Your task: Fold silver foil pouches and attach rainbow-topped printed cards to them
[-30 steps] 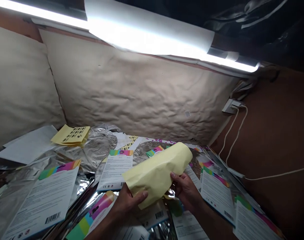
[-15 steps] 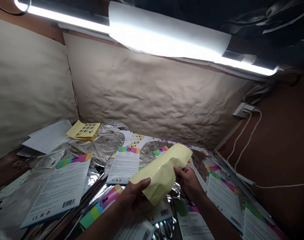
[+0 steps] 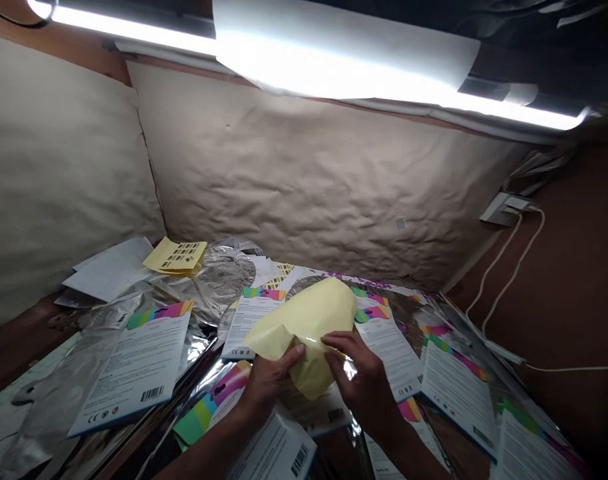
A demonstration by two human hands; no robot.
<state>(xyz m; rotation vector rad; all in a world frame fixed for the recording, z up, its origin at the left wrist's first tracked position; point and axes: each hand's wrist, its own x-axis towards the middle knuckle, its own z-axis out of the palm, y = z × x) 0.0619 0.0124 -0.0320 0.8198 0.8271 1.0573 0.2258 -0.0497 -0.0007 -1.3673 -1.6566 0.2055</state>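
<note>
A curved, creased sheet of pale yellow paper (image 3: 317, 310) is held up over the middle of the table, its plain side facing me. My left hand (image 3: 271, 373) grips its lower edge, thumb on top and fingers hidden beneath. At the sheet's lower right edge, the thumb and forefinger of my right hand (image 3: 357, 370) pinch together; a small glint shows by the fingertips. Printed cards with rainbow-striped tops lie below and around both hands, among them one white card (image 3: 279, 447) with a barcode under my left wrist.
Further cards lie at left (image 3: 139, 367) and right (image 3: 459, 393) on a shiny foil-like surface (image 3: 229, 277). A stack of yellow label sheets (image 3: 177, 257) sits at the back left beside white papers (image 3: 109, 270). White cables (image 3: 501, 287) hang from a socket at right. A bright tube light (image 3: 134, 30) crosses overhead.
The yellow sheet has turned and bent differently, with its upper end shifted left. My right hand has moved down and left along its edge, nearer to my left hand. The view has shifted slightly.
</note>
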